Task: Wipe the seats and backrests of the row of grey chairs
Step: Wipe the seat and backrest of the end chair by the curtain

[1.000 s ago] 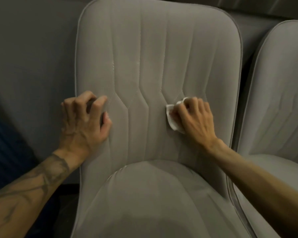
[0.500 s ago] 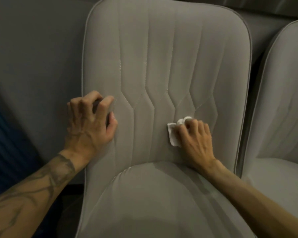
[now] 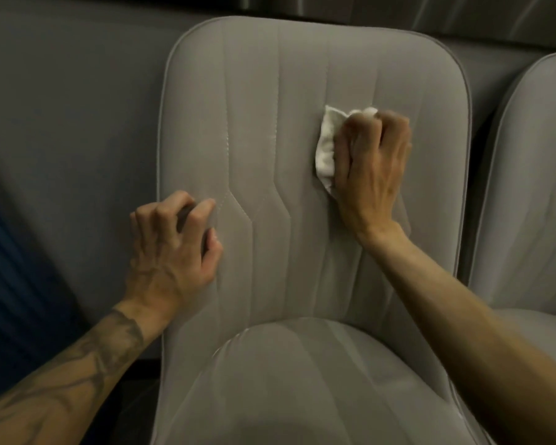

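A grey upholstered chair fills the middle of the head view, its stitched backrest (image 3: 270,139) upright and its seat (image 3: 302,380) below. My right hand (image 3: 371,165) grips a crumpled white cloth (image 3: 326,146) and presses it against the upper right part of the backrest. My left hand (image 3: 174,248) grips the backrest's left edge about halfway up, fingers curled round the edge.
A second grey chair (image 3: 533,187) stands close on the right, a narrow dark gap between the two. A grey wall (image 3: 61,123) runs behind the chairs. Something dark blue (image 3: 7,284) shows at the far left.
My right hand has slid the white cloth up the backrest from its lower part to the upper right. My left hand keeps its hold on the left edge.
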